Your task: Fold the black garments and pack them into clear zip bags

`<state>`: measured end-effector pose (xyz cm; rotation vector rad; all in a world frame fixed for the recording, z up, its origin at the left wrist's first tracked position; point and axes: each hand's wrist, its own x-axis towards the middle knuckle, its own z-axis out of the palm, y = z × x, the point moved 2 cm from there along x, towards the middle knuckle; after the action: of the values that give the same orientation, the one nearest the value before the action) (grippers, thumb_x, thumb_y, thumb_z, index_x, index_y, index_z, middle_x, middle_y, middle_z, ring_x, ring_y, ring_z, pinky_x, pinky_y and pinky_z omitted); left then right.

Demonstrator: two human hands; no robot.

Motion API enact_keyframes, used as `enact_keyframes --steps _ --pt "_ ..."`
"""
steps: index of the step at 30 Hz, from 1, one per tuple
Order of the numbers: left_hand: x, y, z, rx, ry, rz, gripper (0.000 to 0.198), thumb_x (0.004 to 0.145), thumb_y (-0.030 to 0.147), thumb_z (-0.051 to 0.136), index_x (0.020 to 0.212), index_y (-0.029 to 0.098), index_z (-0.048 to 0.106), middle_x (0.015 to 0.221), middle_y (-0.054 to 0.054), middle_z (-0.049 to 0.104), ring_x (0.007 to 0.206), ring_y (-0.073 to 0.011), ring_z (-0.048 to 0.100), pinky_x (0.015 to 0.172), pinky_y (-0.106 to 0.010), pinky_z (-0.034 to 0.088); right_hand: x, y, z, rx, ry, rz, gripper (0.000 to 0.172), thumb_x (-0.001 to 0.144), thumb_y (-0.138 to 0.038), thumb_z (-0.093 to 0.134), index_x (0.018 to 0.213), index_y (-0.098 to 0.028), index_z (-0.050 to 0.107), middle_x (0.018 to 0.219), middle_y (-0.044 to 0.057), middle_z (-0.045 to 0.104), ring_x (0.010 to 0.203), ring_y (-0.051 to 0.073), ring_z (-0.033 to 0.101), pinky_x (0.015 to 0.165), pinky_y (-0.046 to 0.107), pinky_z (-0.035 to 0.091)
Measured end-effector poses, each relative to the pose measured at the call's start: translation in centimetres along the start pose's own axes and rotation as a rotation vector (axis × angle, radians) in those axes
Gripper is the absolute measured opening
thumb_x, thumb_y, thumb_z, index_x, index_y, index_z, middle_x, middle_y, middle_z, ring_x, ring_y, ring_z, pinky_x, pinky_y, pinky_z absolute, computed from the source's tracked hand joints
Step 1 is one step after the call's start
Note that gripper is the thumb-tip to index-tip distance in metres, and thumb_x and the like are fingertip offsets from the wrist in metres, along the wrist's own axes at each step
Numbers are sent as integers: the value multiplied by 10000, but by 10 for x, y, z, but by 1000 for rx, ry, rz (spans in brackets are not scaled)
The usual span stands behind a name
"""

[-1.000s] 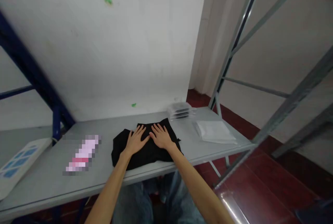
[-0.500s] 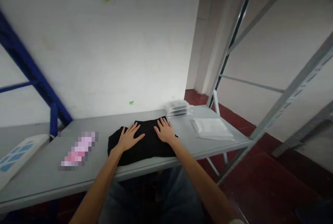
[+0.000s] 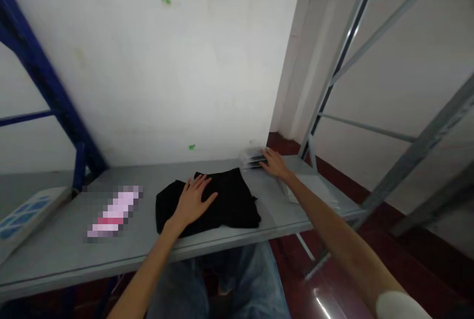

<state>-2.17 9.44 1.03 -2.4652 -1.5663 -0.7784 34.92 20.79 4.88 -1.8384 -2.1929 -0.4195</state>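
A folded black garment lies on the grey table, close to its front edge; its exact kind does not show. My left hand rests flat on the garment's left half with the fingers spread. Out to the right, my right hand is at the near right side of a small stack of clear plastic packs by the wall. Its fingers are apart and hold nothing; whether they touch the packs I cannot tell. Partly behind my right forearm lies a flat stack of whitish plastic bags.
A pixelated pink item lies left of the garment on the grey table. At the far left is a white panel with blue squares. A blue metal post rises on the left, a grey metal frame on the right.
My right hand has left the garment and moved right to the plastic packs. My left hand stays on the garment, shifted slightly. The view has turned a little.
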Motion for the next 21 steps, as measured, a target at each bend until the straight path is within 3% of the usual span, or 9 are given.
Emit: enact_keyframes --steps 3,6,10,12,15,18,21 --pt "-14 20 10 -10 -109 51 697 991 667 472 1533 231 510 1652 -99 425 1552 -310 356 1280 -586 249 5 -3 0 -45 -36 -64 560 1037 -196 463 1596 -185 426 1592 174 488 1462 289 426 1184 456 343" --pt "-24 24 23 -20 -200 51 746 960 714 493 1540 246 509 1652 -104 422 1553 -331 351 1269 -612 252 10 -11 -3 -96 -50 -74 582 1007 -70 406 1564 -226 475 1509 169 574 1363 273 509 1059 403 431" --pt "-28 22 28 -27 -202 59 761 949 719 510 1552 255 488 1659 -118 411 1561 -338 331 1275 -617 225 16 -16 -17 -119 -33 -27 539 1000 -50 378 1478 -201 574 1388 178 666 1255 294 578 1010 417 431" --pt "-27 23 22 -49 -141 72 770 947 698 537 1571 256 448 1662 -127 408 1553 -327 351 1282 -596 229 14 -22 -29 -97 21 -16 511 1006 -71 380 1450 -185 604 1366 184 682 1253 308 581 1056 449 393" --pt "-26 28 7 -100 66 33 769 974 600 565 1616 249 328 1681 -136 369 1538 -306 380 1281 -552 273 -4 -49 -48 29 204 -26 464 1031 -133 400 1423 -189 642 1356 169 698 1272 318 574 1152 510 300" --pt "-27 34 -9 -129 299 -35 787 984 500 599 1634 231 247 1665 -154 381 1511 -308 416 1233 -513 380 -48 -100 -56 207 374 -101 479 1049 -137 401 1467 -239 610 1415 106 677 1325 287 552 1230 539 200" --pt "-37 37 -22 -90 464 -9 695 976 401 638 1587 246 345 1565 -140 517 1441 -311 499 1204 -523 411 -103 -156 -52 360 423 -205 491 1052 -141 449 1482 -329 593 1398 47 693 1320 268 568 1249 556 187"
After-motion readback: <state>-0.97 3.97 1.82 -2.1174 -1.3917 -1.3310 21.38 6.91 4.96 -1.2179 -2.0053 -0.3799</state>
